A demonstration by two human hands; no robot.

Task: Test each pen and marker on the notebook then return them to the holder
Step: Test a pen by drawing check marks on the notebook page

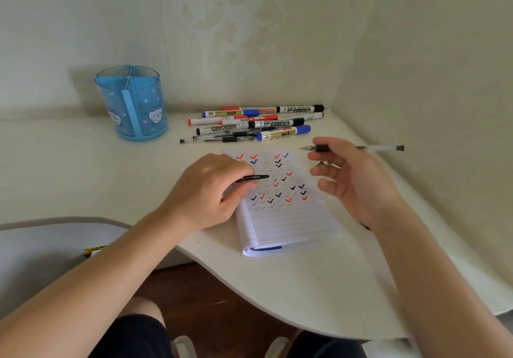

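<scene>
A lined notebook (288, 218) lies open on the white desk, its upper half covered in red, blue and black ticks. My left hand (205, 191) rests on the notebook's left edge, closed on a short black piece that looks like a pen cap (256, 177). My right hand (352, 177) hovers over the notebook's right edge and pinches a clear gel pen (377, 148) by its black grip, bare tip pointing left. A pile of whiteboard markers and pens (258, 124) lies behind the notebook. The blue translucent holder (131, 105) stands at the back left with no pens showing in it.
The desk (83, 168) sits in a corner, with walls behind and to the right. Its curved front edge runs just below the notebook. A grey chair or surface (50, 246) lies at lower left, and my knees and the dark floor are below.
</scene>
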